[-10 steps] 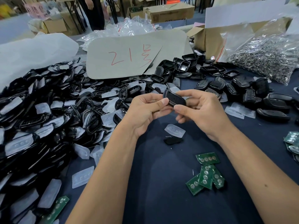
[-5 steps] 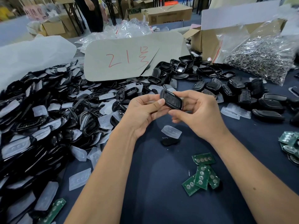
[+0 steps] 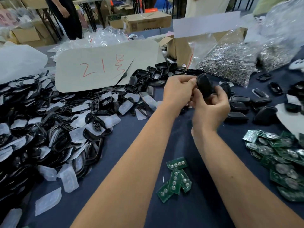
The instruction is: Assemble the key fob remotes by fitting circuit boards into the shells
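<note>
Gripped between both hands above the dark blue table (image 3: 115, 162): one black key fob shell (image 3: 204, 87), held roughly upright and tilted a little, well off the cloth. Left hand (image 3: 178, 92) curled against the shell's left edge, thumb and fingertips pinching near the top. Right hand (image 3: 211, 109) wrapped round the lower part from the right, fingers curled behind it (motion blur here, so the exact finger placing cannot be told). Whether a board already sits inside the shell: cannot tell.

Just below the forearms, lying flat on the table, a small cluster of green circuit boards (image 3: 176, 178), overlapping one another, round metal contacts facing up. Far larger heap of the same green boards (image 3: 279, 158) at the right edge. Beyond the hands and to the right, several closed black fobs (image 3: 238, 102) scattered on the cloth. Filling the left side, a big pile of black shell frames (image 3: 49, 120) mixed with translucent rubber button pads (image 3: 69, 180), some pads spilled loose toward the near edge. Behind the pile, a beige cardboard sheet (image 3: 105, 66) with red handwriting. Further back right, a clear bag of small metal parts (image 3: 230, 63) leaning by an open brown carton (image 3: 179, 46). Standing person in dark clothing (image 3: 69, 18) at the far left background.
</note>
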### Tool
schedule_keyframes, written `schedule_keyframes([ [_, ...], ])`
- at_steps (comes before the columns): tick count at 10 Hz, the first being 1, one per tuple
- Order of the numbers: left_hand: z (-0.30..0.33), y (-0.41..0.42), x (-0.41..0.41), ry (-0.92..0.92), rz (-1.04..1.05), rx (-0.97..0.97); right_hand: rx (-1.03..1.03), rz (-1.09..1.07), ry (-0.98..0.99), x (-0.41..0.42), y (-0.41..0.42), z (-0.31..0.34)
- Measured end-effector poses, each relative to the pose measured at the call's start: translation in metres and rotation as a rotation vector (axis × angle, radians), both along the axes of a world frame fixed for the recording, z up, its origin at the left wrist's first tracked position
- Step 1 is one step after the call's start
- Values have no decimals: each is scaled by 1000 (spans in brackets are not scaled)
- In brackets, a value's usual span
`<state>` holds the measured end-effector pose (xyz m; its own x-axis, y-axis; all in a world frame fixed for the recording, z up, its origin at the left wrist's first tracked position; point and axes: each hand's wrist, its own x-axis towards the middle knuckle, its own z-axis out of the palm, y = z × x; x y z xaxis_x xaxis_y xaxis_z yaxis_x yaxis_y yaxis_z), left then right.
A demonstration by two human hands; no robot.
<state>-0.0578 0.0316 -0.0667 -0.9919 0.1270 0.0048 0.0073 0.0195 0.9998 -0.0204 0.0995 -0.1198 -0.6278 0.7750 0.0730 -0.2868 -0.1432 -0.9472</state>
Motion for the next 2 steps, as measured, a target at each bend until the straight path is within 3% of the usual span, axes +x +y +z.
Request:
schedule_keyframes([
  [1,1,4,0,42,0,-57,-134,-6,48,-2,3,2],
  [2,-10,-18,6,73,55,-100,-90,-24,23,4,1,10],
])
